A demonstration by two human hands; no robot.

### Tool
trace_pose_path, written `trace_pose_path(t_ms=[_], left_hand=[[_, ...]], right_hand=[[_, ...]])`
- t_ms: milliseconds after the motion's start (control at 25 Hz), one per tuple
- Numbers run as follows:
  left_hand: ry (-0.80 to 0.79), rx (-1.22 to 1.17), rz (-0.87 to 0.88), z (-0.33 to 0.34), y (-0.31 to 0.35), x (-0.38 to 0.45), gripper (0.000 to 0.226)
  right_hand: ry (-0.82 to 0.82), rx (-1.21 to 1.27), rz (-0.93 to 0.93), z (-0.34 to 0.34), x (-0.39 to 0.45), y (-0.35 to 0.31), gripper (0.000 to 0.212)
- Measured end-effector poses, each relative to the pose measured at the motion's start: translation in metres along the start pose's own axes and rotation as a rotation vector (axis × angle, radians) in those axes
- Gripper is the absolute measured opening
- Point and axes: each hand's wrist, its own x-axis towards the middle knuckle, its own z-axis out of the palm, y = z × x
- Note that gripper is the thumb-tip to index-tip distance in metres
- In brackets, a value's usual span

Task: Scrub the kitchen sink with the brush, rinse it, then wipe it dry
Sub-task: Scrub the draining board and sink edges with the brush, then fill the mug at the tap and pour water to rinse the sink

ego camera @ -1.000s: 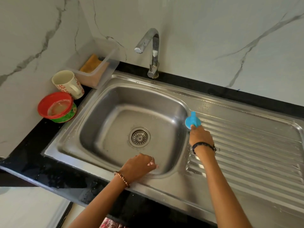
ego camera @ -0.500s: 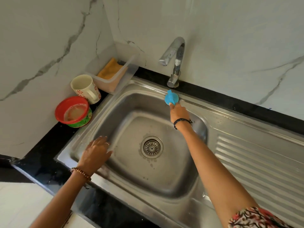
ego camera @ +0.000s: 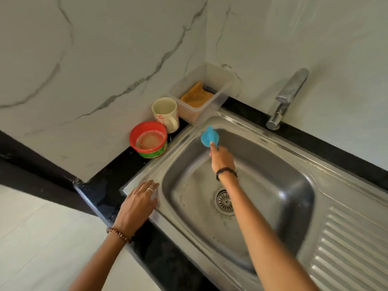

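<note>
Right hand (ego camera: 222,158) grips blue brush (ego camera: 209,138), fingers curled round its handle, forefinger laid along it; head pressed on the sink (ego camera: 294,171) basin's far-left corner rim. Left hand (ego camera: 140,203) flat on the sink's left rim, fingers straight, close together. Risk: clear plastic box (ego camera: 212,101) just behind that corner, mug (ego camera: 165,113) and red bowl (ego camera: 149,138) left of it; a wide stroke could knock or splash them. Wet steel, brush may skid

one mug (ego camera: 165,113), one brush (ego camera: 207,138) — two hands (ego camera: 137,204)
</note>
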Motion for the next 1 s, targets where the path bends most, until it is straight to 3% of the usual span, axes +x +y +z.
trace_pose_path(t_ms=[160, 320, 520, 800, 880, 1000], left_hand=[[0.105, -0.023, -0.104, -0.009, -0.027, -0.032, 0.051], [0.202, 0.032, -0.276, -0.025, -0.067, -0.066, 0.055], [0.131, 0.039, -0.355, -0.034, -0.107, -0.083, 0.061], [0.085, -0.034, -0.320, -0.038, -0.135, -0.080, 0.052], [0.145, -0.017, -0.285, -0.042, -0.137, -0.079, 0.044], [0.359, -0.024, -0.199, -0.054, -0.123, -0.071, 0.030]], right_hand=[[-0.050, -0.317, -0.228, 0.051, -0.104, 0.002, 0.053], [-0.215, -0.034, -0.199, 0.117, -0.161, -0.036, 0.037], [-0.355, 0.193, -0.032, 0.193, -0.165, -0.065, 0.034], [-0.278, 0.058, -0.211, 0.206, -0.148, -0.072, 0.033], [-0.243, -0.010, -0.272, 0.203, -0.148, -0.073, 0.032], [-0.074, -0.072, -0.348, 0.192, -0.146, -0.070, 0.024]])
